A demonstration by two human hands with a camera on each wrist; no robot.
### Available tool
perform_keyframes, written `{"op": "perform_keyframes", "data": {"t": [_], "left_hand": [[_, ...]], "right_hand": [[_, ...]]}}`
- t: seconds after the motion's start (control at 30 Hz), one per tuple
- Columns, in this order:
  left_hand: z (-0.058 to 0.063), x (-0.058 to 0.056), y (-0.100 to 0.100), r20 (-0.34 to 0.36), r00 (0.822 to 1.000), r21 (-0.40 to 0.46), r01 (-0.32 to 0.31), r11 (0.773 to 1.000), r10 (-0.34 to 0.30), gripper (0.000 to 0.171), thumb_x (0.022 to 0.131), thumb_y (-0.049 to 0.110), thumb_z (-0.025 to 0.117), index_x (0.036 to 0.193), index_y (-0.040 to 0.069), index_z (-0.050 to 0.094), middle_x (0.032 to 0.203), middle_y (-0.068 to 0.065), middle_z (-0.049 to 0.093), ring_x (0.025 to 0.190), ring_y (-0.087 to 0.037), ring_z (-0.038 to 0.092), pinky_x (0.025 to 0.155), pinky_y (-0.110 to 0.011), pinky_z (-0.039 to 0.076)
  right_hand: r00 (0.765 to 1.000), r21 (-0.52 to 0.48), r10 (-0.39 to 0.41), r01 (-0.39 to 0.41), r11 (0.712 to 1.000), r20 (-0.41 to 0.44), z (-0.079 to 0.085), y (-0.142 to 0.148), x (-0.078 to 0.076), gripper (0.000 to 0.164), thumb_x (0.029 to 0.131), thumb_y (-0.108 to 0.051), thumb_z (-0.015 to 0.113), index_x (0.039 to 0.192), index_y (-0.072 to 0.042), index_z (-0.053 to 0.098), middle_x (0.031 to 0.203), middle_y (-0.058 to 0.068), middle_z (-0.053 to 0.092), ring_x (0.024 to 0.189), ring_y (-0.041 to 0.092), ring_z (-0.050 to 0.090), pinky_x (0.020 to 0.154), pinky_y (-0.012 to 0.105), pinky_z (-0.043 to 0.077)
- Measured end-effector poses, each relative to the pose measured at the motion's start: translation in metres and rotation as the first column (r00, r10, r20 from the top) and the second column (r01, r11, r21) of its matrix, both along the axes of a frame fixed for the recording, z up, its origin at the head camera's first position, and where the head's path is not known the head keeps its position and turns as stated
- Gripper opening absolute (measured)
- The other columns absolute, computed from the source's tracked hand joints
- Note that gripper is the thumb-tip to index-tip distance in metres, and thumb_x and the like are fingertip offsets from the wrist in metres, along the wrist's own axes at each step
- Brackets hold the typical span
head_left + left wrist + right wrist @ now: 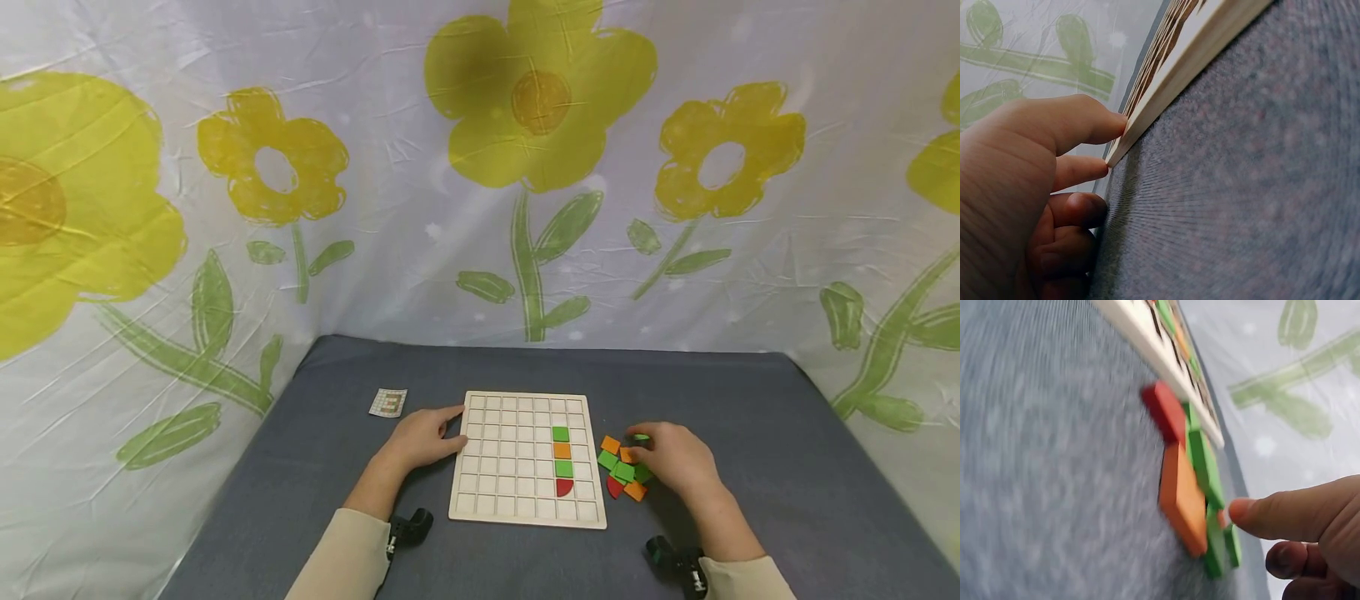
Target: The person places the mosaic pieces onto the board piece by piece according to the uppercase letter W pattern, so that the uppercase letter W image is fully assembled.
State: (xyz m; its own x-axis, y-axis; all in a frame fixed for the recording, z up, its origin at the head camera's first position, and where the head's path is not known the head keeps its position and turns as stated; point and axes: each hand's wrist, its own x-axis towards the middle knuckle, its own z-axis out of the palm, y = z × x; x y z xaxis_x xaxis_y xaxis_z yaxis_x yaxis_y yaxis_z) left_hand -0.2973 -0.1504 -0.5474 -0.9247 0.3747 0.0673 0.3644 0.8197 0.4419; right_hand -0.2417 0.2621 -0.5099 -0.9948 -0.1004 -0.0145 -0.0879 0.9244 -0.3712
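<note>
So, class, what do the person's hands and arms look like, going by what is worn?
The left hand and right hand wear no gloves. The left sleeve and right sleeve are plain cream. By their ends sit a black left device and black right device, any lettering too small to read.

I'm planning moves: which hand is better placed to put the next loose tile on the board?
Likely the right hand: it is at the loose tiles, beside the right edge of the board. The left hand touches the opposite edge, with the board between it and those tiles.
</note>
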Motion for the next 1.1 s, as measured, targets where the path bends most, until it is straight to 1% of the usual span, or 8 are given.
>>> {"op": "perform_keyframes", "data": {"t": [0.2,0.27,0.43,0.53,0.63,0.8,0.93,1.1], "left_hand": [[0.000,0.000,0.000,0.007,1.000,0.011,-0.001,1.000,0.001,0.060,0.094,0.040,0.071,0.147,0.015,0.059,0.057,0.006,0.046,0.050,-0.010,0.036,0.054,-0.031,0.030],[0.000,0.000,0.000,0.005,1.000,0.012,0.000,1.000,0.000,0.059,0.094,0.040,0.071,0.147,0.015,0.059,0.057,0.006,0.047,0.051,-0.010,0.037,0.054,-0.031,0.030],[0.000,0.000,0.000,0.001,1.000,0.007,0.002,1.000,-0.002,0.060,0.094,0.040,0.071,0.147,0.015,0.059,0.058,0.007,0.047,0.052,-0.010,0.038,0.055,-0.031,0.031],[0.001,0.000,0.000,0.002,1.000,0.009,0.004,1.000,-0.004,0.060,0.094,0.041,0.071,0.147,0.015,0.060,0.059,0.007,0.047,0.052,-0.010,0.038,0.055,-0.031,0.032],[0.001,0.000,0.000,0.001,1.000,0.011,0.006,1.000,-0.006,0.060,0.094,0.041,0.071,0.147,0.015,0.060,0.058,0.007,0.047,0.052,-0.010,0.038,0.055,-0.031,0.031],[0.002,0.000,0.000,0.003,1.000,0.008,0.004,1.000,-0.004,0.060,0.094,0.040,0.071,0.147,0.015,0.059,0.058,0.007,0.047,0.052,-0.010,0.038,0.055,-0.031,0.031],[0.002,0.000,0.000,0.004,1.000,0.005,0.007,1.000,-0.007,0.060,0.095,0.040,0.071,0.148,0.015,0.059,0.058,0.007,0.047,0.052,-0.010,0.037,0.055,-0.031,0.030],[0.001,0.001,-0.001,-0.005,1.000,0.014,0.017,1.000,-0.017,0.059,0.095,0.040,0.070,0.147,0.013,0.060,0.058,0.007,0.045,0.051,-0.010,0.036,0.054,-0.031,0.030]], "right_hand": [[1.000,0.001,-0.008,0.008,1.000,-0.023,-0.016,0.013,-0.004,0.048,0.096,-0.019,0.070,0.140,0.000,0.061,0.126,0.028,0.065,0.105,0.043,0.065,0.084,0.059,0.051],[1.000,-0.005,-0.011,0.011,1.000,-0.026,-0.019,0.016,-0.005,0.047,0.097,-0.018,0.069,0.140,0.000,0.061,0.129,0.030,0.063,0.111,0.047,0.063,0.087,0.061,0.050],[0.999,-0.023,-0.040,0.040,0.999,-0.033,-0.019,0.018,-0.006,0.041,0.097,-0.019,0.070,0.133,-0.002,0.067,0.127,0.028,0.065,0.112,0.047,0.063,0.088,0.062,0.049],[0.998,-0.022,-0.051,0.050,0.998,-0.041,-0.019,0.018,-0.006,0.036,0.096,-0.019,0.072,0.128,-0.002,0.070,0.122,0.025,0.068,0.105,0.043,0.066,0.085,0.060,0.051],[0.997,-0.023,-0.060,0.059,0.998,-0.043,-0.019,0.019,-0.007,0.032,0.096,-0.018,0.072,0.122,0.000,0.071,0.110,0.021,0.071,0.089,0.034,0.067,0.077,0.055,0.053],[0.997,-0.024,-0.063,0.061,0.998,-0.052,-0.018,0.021,-0.008,0.029,0.097,-0.018,0.070,0.115,0.005,0.069,0.092,0.012,0.068,0.071,0.021,0.057,0.066,0.046,0.050],[0.996,-0.037,-0.051,0.048,0.998,-0.078,-0.011,0.018,-0.006,0.032,0.098,-0.020,0.070,0.117,0.006,0.068,0.086,0.008,0.066,0.067,0.019,0.056,0.062,0.043,0.049],[0.995,-0.052,-0.025,0.020,0.998,-0.098,0.008,0.005,0.001,0.036,0.099,-0.022,0.069,0.125,0.004,0.067,0.076,0.002,0.059,0.061,0.017,0.051,0.055,0.038,0.044]]}}
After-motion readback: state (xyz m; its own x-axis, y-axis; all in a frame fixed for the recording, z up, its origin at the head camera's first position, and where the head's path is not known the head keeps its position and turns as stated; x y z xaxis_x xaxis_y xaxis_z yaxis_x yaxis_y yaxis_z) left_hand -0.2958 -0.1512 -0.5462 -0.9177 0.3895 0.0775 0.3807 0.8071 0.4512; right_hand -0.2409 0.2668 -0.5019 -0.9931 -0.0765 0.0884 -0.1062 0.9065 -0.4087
